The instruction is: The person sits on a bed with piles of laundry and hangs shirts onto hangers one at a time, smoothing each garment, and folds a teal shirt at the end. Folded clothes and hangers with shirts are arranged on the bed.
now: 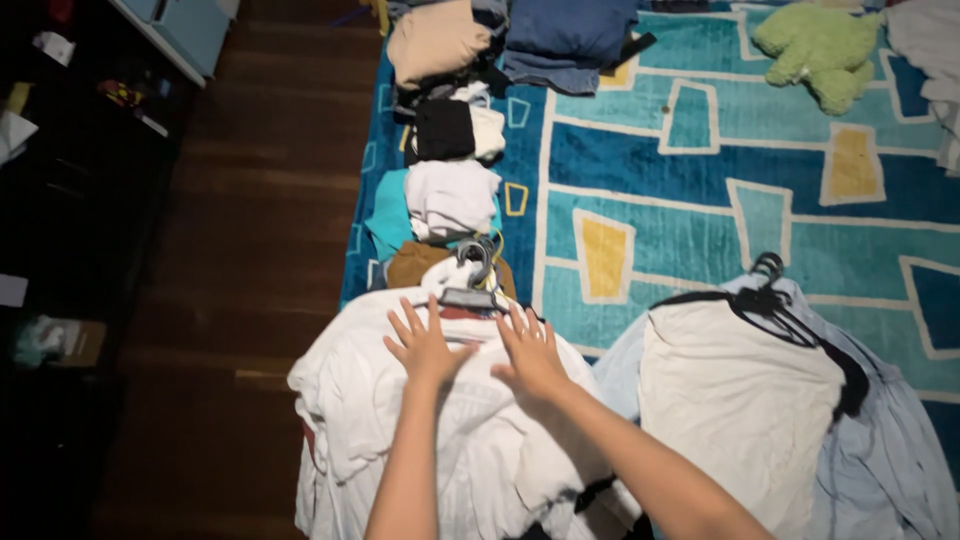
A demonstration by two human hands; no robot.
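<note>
Both hands (480, 352) flat on white shirt (470, 440)

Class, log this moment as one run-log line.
left hand: flat on white hung shirt | right hand: flat on it | grey plastic hangers: above

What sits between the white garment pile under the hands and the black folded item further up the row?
Head view: between the white hanger pile and the black folded item lie grey hangers, a brown garment, then white folded cloth on teal.

A pile of white shirts (440, 420) on hangers lies at the near left edge of the bed, hooks pointing far, rumpled and spilling over the bed's side toward the floor.
</note>
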